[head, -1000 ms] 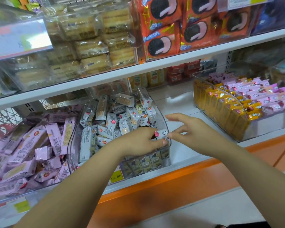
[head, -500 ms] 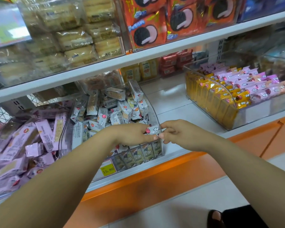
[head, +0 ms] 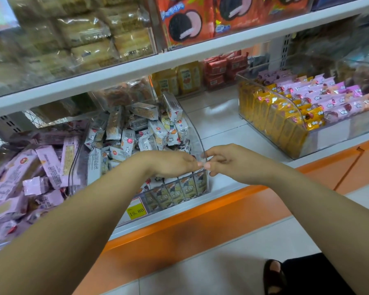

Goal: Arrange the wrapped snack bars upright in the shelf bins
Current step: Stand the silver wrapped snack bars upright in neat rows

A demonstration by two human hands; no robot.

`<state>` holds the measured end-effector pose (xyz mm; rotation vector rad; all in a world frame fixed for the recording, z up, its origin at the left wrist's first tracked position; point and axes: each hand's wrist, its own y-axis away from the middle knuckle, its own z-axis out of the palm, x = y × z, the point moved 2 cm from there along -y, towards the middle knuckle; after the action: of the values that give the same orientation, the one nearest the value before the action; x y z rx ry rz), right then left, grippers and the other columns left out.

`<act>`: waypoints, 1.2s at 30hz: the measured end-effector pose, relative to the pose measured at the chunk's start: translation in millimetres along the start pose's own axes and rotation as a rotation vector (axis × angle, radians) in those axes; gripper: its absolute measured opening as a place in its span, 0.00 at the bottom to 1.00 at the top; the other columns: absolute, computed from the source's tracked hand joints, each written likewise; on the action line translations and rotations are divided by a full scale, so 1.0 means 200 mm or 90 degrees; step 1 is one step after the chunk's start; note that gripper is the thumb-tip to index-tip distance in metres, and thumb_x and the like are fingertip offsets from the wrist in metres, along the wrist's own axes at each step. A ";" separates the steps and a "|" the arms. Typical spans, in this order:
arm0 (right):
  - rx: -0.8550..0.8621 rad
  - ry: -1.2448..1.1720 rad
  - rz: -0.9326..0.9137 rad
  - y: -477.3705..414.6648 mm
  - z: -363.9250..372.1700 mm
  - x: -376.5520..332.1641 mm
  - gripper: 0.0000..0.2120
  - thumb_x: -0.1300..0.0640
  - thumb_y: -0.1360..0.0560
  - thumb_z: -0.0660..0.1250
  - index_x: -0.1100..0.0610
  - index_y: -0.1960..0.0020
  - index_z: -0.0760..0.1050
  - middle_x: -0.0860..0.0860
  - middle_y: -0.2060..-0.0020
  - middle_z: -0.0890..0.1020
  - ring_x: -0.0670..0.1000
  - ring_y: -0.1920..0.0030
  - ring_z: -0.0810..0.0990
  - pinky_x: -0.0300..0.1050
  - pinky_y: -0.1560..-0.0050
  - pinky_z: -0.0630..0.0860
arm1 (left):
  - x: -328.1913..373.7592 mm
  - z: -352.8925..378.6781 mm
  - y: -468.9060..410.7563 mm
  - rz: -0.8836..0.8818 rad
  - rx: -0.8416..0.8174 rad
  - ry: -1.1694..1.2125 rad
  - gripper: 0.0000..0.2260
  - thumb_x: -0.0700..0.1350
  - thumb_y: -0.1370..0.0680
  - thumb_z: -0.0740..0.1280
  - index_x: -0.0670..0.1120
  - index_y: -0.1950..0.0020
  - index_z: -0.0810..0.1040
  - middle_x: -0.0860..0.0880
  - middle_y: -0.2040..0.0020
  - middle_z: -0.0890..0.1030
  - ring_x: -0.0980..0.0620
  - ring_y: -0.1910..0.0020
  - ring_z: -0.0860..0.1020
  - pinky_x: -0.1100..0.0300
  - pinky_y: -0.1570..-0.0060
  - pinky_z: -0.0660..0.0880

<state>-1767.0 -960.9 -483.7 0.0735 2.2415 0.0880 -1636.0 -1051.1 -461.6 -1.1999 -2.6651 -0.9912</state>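
L hand (head: 170, 165) is palm-down over the front of the clear bin (head: 197, 143), fingers curled toward 3 o'clock. R hand (head: 234, 163) sits just at 3 o'clock of it, fingers curled too. Tips of both hands meet at the bin's front-right corner rim. Grip on both: can't tell. Tips are bunched together and whatever's between them is hidden.

White-wrapped snack bars (head: 156, 133) are heaped loose in the bin at 12 o'clock of the L hand, most tilted or lying flat. An upright row (head: 179, 189) of bars stands behind the bin's front wall, 6 o'clock of the hands.

Yellow price tag (head: 136, 210) at 7 o'clock of that row. Pink bars (head: 49, 165) piled at 9 o'clock. Yellow bars (head: 281, 124) stand in neat rows at 2 o'clock, well apart.
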 end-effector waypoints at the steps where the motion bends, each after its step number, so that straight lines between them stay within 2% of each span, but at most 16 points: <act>1: -0.001 -0.003 0.001 0.00 0.00 0.00 0.25 0.46 0.24 0.62 0.57 0.31 0.68 0.53 0.43 0.81 0.46 0.47 0.81 0.44 0.40 0.73 | 0.00 0.00 0.00 0.003 0.018 0.018 0.21 0.52 0.17 0.51 0.41 0.31 0.70 0.41 0.31 0.71 0.43 0.33 0.69 0.51 0.33 0.66; 5: -0.001 -0.008 0.007 0.00 0.00 0.00 0.25 0.45 0.24 0.62 0.56 0.31 0.68 0.52 0.45 0.81 0.45 0.47 0.80 0.44 0.40 0.73 | 0.00 -0.01 0.00 0.014 0.022 -0.014 0.22 0.54 0.17 0.50 0.42 0.30 0.69 0.42 0.31 0.71 0.44 0.33 0.69 0.54 0.34 0.66; 9: -0.003 0.000 0.006 -0.01 0.00 0.00 0.24 0.46 0.24 0.62 0.56 0.31 0.68 0.52 0.46 0.82 0.45 0.47 0.80 0.45 0.39 0.73 | -0.02 -0.01 -0.03 0.012 -0.011 -0.039 0.25 0.58 0.18 0.48 0.46 0.27 0.63 0.47 0.27 0.65 0.50 0.29 0.64 0.58 0.33 0.59; 11: -0.002 0.001 0.009 0.00 0.00 0.00 0.25 0.45 0.24 0.62 0.55 0.31 0.68 0.52 0.46 0.82 0.46 0.46 0.80 0.46 0.39 0.73 | -0.01 0.00 -0.03 0.011 -0.010 -0.043 0.25 0.58 0.19 0.48 0.46 0.28 0.64 0.47 0.29 0.67 0.49 0.31 0.66 0.58 0.35 0.61; 12: 0.000 0.001 0.011 0.00 -0.01 0.00 0.25 0.45 0.25 0.62 0.55 0.31 0.69 0.52 0.47 0.82 0.46 0.46 0.80 0.46 0.38 0.73 | -0.01 0.00 -0.02 0.015 0.002 -0.042 0.24 0.58 0.19 0.48 0.45 0.30 0.66 0.47 0.33 0.72 0.49 0.35 0.70 0.59 0.39 0.64; 14: 0.003 -0.002 0.014 0.00 0.00 0.00 0.24 0.46 0.24 0.63 0.54 0.31 0.68 0.51 0.46 0.82 0.47 0.45 0.79 0.46 0.39 0.72 | -0.02 0.00 0.01 0.037 0.067 -0.047 0.22 0.58 0.19 0.49 0.44 0.37 0.71 0.49 0.49 0.76 0.51 0.50 0.74 0.61 0.53 0.68; 15: 0.010 -0.002 0.013 0.01 0.00 0.00 0.24 0.47 0.24 0.64 0.53 0.30 0.68 0.50 0.45 0.81 0.47 0.44 0.79 0.45 0.39 0.72 | -0.02 0.00 0.03 0.050 0.114 -0.047 0.21 0.58 0.19 0.51 0.46 0.38 0.71 0.51 0.52 0.76 0.51 0.53 0.74 0.61 0.56 0.69; 17: 0.052 0.016 -0.003 0.01 -0.02 -0.02 0.23 0.47 0.24 0.65 0.51 0.31 0.68 0.49 0.41 0.78 0.47 0.43 0.78 0.42 0.43 0.72 | -0.03 0.02 0.09 0.075 0.216 -0.042 0.19 0.58 0.20 0.54 0.50 0.35 0.70 0.51 0.46 0.78 0.52 0.51 0.75 0.58 0.53 0.72; 20: 0.189 0.088 -0.068 0.03 -0.04 -0.08 0.22 0.48 0.25 0.66 0.50 0.33 0.70 0.47 0.39 0.77 0.44 0.46 0.76 0.42 0.44 0.72 | -0.06 0.05 0.24 0.108 0.373 -0.077 0.17 0.56 0.20 0.58 0.53 0.32 0.68 0.55 0.39 0.78 0.54 0.46 0.77 0.54 0.47 0.76; 22: 0.255 0.136 -0.117 0.05 -0.03 -0.16 0.18 0.51 0.24 0.66 0.51 0.35 0.72 0.47 0.40 0.77 0.42 0.46 0.73 0.39 0.43 0.70 | -0.09 0.09 0.35 0.112 0.461 -0.099 0.15 0.53 0.20 0.59 0.54 0.34 0.71 0.57 0.42 0.78 0.55 0.51 0.78 0.54 0.51 0.76; 24: 0.276 0.162 -0.154 0.07 0.00 -0.24 0.16 0.54 0.24 0.66 0.52 0.37 0.75 0.46 0.42 0.78 0.40 0.47 0.72 0.28 0.49 0.65 | -0.17 0.13 0.46 0.113 0.527 -0.099 0.12 0.50 0.20 0.61 0.53 0.37 0.74 0.56 0.46 0.81 0.53 0.53 0.79 0.54 0.53 0.77; 26: 0.280 0.173 -0.175 0.06 0.05 -0.30 0.14 0.56 0.24 0.66 0.53 0.39 0.76 0.44 0.45 0.79 0.39 0.47 0.72 0.22 0.52 0.63 | -0.27 0.16 0.55 0.114 0.579 -0.108 0.11 0.49 0.21 0.62 0.51 0.41 0.78 0.55 0.51 0.83 0.53 0.55 0.80 0.55 0.56 0.77; 28: 0.274 0.179 -0.192 0.05 0.12 -0.36 0.12 0.57 0.24 0.66 0.53 0.40 0.78 0.43 0.49 0.79 0.39 0.49 0.73 0.24 0.49 0.65 | -0.39 0.18 0.62 0.096 0.623 -0.111 0.11 0.48 0.23 0.61 0.50 0.45 0.80 0.54 0.55 0.83 0.52 0.56 0.80 0.57 0.56 0.77; 31: 0.248 0.187 -0.201 -0.01 0.23 -0.41 0.12 0.58 0.24 0.66 0.54 0.41 0.78 0.45 0.50 0.80 0.42 0.51 0.75 0.38 0.45 0.73 | -0.57 0.19 0.70 0.043 0.683 -0.090 0.11 0.46 0.25 0.61 0.48 0.47 0.81 0.53 0.54 0.83 0.50 0.55 0.80 0.57 0.52 0.75; 33: 0.221 0.196 -0.200 -0.06 0.29 -0.46 0.13 0.58 0.24 0.66 0.54 0.39 0.77 0.47 0.49 0.80 0.44 0.51 0.75 0.41 0.44 0.74 | -0.67 0.20 0.73 0.021 0.706 -0.065 0.11 0.45 0.25 0.61 0.47 0.47 0.81 0.51 0.54 0.82 0.49 0.54 0.79 0.55 0.51 0.75; 36: 0.179 0.223 -0.220 -0.14 0.38 -0.58 0.15 0.56 0.23 0.65 0.55 0.37 0.75 0.49 0.44 0.80 0.48 0.45 0.76 0.45 0.40 0.73 | -0.74 0.23 0.76 0.033 0.731 -0.058 0.10 0.43 0.25 0.62 0.45 0.48 0.81 0.49 0.53 0.82 0.48 0.52 0.78 0.52 0.49 0.76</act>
<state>-1635.6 -995.2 -442.8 -0.1918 2.5670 -0.4329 -1417.8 -1046.3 -461.8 -0.9643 -2.4815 0.6043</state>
